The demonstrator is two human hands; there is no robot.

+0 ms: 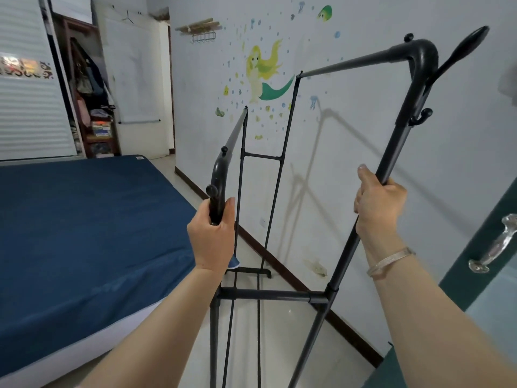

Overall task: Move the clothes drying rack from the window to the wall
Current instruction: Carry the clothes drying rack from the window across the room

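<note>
Beside the mermaid wall [349,130], your left hand [212,236] wraps tight around the drying rack [268,294] (its curved corner); your right hand [377,203] clenches an upright.

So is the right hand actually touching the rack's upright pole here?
Touching. The head view shows the right hand wrapped around the black upright pole of the rack, fingers closed on it, with the pole running out above and below the fist.

rack [272,294]: black | mattress [84,233]: blue | wall [349,152]: white, mermaid pattern
</note>
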